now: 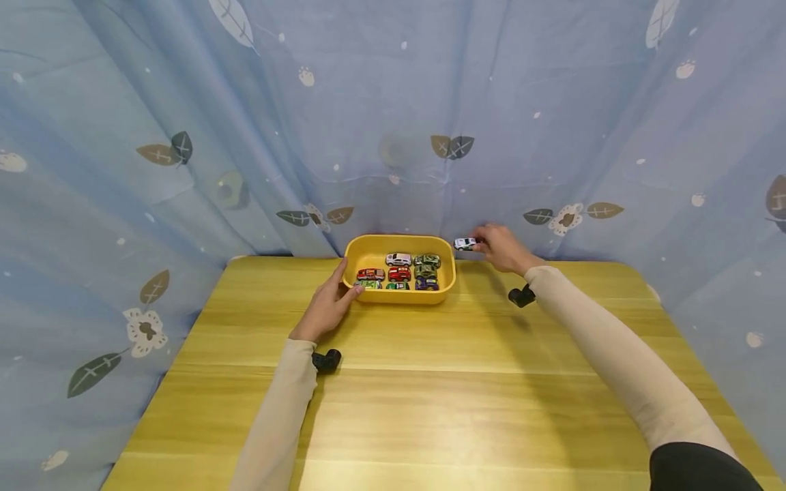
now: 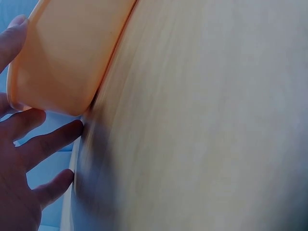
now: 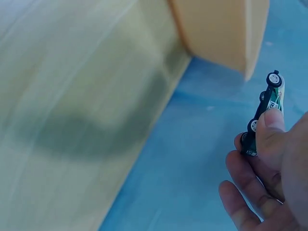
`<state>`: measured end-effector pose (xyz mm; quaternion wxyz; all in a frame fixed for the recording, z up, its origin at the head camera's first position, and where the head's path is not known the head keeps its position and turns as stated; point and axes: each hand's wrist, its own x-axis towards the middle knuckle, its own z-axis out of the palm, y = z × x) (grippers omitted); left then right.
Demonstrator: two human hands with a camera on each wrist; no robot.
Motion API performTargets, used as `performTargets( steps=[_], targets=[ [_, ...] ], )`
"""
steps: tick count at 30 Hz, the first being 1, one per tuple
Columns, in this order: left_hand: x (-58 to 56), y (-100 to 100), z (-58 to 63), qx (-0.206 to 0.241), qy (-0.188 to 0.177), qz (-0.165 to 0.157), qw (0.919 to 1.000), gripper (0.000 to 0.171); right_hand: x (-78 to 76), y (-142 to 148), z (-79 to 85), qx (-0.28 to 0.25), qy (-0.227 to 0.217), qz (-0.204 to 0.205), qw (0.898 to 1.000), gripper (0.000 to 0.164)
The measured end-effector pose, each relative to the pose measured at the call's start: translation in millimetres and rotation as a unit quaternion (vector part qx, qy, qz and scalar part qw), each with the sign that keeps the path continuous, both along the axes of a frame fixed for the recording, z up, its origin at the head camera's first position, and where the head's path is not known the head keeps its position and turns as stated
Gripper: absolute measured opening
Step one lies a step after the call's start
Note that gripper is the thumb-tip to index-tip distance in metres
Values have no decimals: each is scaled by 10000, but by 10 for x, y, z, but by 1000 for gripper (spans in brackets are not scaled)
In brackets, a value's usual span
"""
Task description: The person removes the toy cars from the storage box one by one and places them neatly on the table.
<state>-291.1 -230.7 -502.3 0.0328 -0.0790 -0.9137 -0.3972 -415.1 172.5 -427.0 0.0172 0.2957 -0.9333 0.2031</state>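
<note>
A yellow plastic bin (image 1: 399,297) stands at the back edge of the table, with several small toy cars in it, among them a red car (image 1: 399,273), a white car (image 1: 398,259) and a purple car (image 1: 426,283). My left hand (image 1: 325,307) rests against the bin's left end, thumb over the front rim and fingers spread along the side. To the right of the bin, my right hand (image 1: 502,248) pinches a white and green toy car (image 1: 464,243) between thumb and fingers, raised above the table. In the right wrist view its black underside and wheels show.
The wooden table (image 1: 405,409) runs toward me in front of the bin. A blue patterned curtain (image 1: 393,136) hangs right behind the bin and along both sides. Black wrist cameras (image 1: 522,296) sit under each wrist.
</note>
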Motion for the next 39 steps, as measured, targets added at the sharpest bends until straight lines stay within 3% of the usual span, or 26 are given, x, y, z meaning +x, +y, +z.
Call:
performTargets(
  steps=[12,20,32,39],
  targets=[
    [-15,-31,-19,-21,-10,-21,10000,87,8,197,-396,309,-274,-423,9983,25],
    [-8,-8,-48,-35,-55,-56,10000,87,0,178,-559,439,-200,-420,9980,22],
    [-21,-12,0,-1,-77,-43,10000,87,-60,127,-584,329,-278,-566,9975,21],
    [5,-1,47,12,-212,6,9998,87,-125,157,-569,172,-362,-365,9985,17]
  ],
)
